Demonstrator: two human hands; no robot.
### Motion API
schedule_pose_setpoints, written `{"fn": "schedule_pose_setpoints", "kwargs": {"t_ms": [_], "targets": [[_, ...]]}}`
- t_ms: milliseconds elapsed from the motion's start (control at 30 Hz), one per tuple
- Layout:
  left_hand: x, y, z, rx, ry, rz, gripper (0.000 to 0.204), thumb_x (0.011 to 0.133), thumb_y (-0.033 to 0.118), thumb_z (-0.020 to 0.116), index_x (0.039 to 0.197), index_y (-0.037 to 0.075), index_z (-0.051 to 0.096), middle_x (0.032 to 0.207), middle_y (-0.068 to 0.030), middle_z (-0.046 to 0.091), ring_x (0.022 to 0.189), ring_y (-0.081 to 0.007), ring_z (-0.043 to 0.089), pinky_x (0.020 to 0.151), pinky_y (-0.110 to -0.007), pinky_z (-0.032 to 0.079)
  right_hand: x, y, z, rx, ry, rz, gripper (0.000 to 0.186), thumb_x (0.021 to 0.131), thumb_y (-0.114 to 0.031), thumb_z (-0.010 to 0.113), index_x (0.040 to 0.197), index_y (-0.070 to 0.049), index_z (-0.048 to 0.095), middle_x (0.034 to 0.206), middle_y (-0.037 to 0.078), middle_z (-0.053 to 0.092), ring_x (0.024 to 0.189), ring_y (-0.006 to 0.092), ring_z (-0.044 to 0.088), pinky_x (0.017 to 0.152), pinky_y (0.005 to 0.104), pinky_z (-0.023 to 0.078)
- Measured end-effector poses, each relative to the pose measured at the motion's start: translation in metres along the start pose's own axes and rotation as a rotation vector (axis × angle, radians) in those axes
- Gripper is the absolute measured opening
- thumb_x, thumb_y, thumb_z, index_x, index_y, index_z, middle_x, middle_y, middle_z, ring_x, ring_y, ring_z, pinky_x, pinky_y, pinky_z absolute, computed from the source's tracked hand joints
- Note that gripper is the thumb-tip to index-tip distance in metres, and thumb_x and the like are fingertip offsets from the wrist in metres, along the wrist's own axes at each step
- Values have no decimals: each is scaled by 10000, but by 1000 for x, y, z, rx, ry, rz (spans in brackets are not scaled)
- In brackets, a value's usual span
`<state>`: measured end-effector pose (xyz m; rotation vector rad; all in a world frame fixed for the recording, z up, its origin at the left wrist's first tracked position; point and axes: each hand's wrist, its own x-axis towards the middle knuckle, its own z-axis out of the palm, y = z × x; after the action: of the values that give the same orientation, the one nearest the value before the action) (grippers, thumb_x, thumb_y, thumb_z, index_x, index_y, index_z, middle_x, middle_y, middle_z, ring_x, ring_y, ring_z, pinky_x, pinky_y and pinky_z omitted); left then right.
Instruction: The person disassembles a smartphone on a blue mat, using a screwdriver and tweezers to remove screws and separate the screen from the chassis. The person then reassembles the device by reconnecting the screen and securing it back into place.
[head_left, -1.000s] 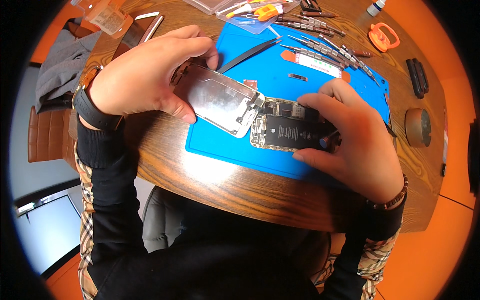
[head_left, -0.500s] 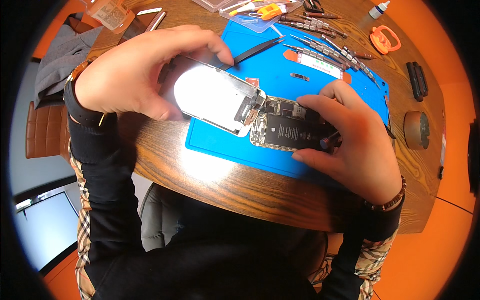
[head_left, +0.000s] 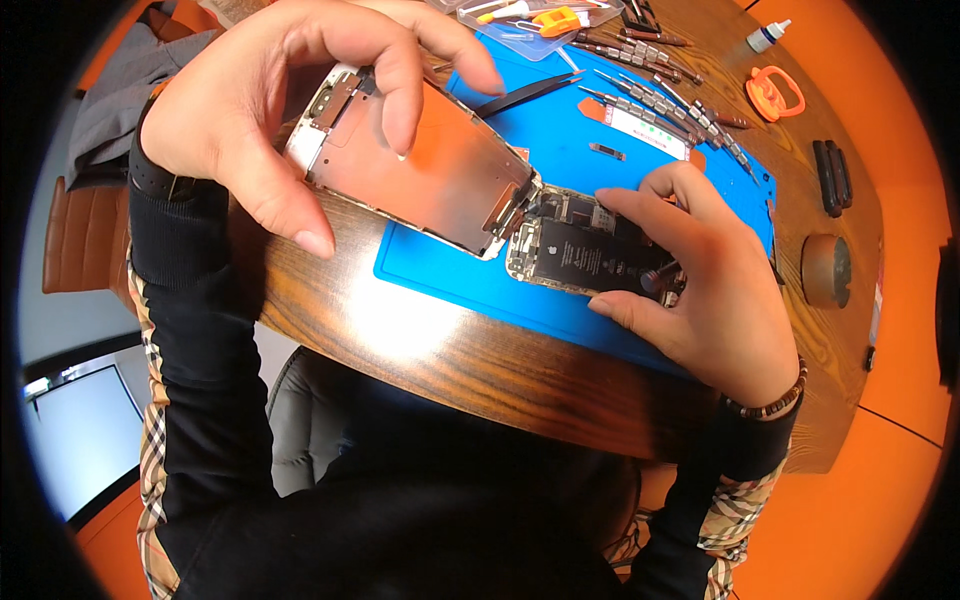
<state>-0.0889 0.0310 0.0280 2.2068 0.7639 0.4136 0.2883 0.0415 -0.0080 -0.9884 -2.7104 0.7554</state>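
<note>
The left hand (head_left: 290, 110) is gripping the phone screen (head_left: 420, 165), tilting it up off the phone body (head_left: 590, 250) with its shiny metal back showing, hinged at the near-left end. The right hand (head_left: 700, 290) is clamping the open phone body, dark battery exposed, flat on the blue mat (head_left: 560, 130). Screwdrivers (head_left: 650, 95) are lying at the far right.

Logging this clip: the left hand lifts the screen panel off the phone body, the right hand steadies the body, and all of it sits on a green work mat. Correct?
Not quite: the head view shows the work mat is blue, not green. The left hand lifts the screen panel; the right hand steadies the phone body.
</note>
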Motion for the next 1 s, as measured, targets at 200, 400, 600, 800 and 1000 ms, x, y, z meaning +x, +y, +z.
{"fn": "schedule_pose_setpoints", "kwargs": {"t_ms": [200, 400, 600, 800, 1000], "targets": [[-1, 1, 11, -3, 64, -11, 489, 600, 212, 1073, 893, 120, 692, 1426, -222, 651, 1296, -344, 672, 1098, -452, 545, 1, -1, -2, -103, 23, -50, 659, 712, -83, 952, 1328, -36, 721, 1139, 105, 606, 962, 294, 680, 844, 369, 580], [4, -9, 24, -232, 149, -45, 344, 791, 171, 1001, 907, 94, 686, 1162, -132, 735, 1098, -253, 726, 961, -358, 599, 1, 0, -3, -28, -4, -46, 690, 697, -37, 947, 1344, -57, 711, 1156, 91, 602, 921, 271, 679, 797, 361, 579], [13, -9, 42, -172, 193, 30, 131, 877, 55, 876, 906, 44, 749, 1032, -83, 723, 918, -176, 698, 827, -288, 568, 4, -12, 6, -14, -26, -44, 698, 700, -13, 932, 1356, -75, 703, 1146, 84, 590, 893, 259, 671, 777, 358, 569], [27, -15, 57, -217, 98, 101, 216, 878, 167, 894, 1018, 56, 774, 1091, -60, 691, 1081, -223, 660, 961, -356, 529, 9, -18, 15, -44, 15, -96, 703, 699, -24, 935, 1360, -81, 706, 1135, 91, 591, 899, 259, 678, 790, 364, 570], [27, -27, 65, -314, 11, 87, 143, 849, 33, 839, 969, 68, 770, 1196, -81, 675, 1123, -230, 636, 980, -365, 524, 7, -18, 12, -11, -17, -38, 702, 705, -37, 934, 1368, -88, 709, 1138, 100, 599, 920, 281, 687, 807, 382, 578]]}}
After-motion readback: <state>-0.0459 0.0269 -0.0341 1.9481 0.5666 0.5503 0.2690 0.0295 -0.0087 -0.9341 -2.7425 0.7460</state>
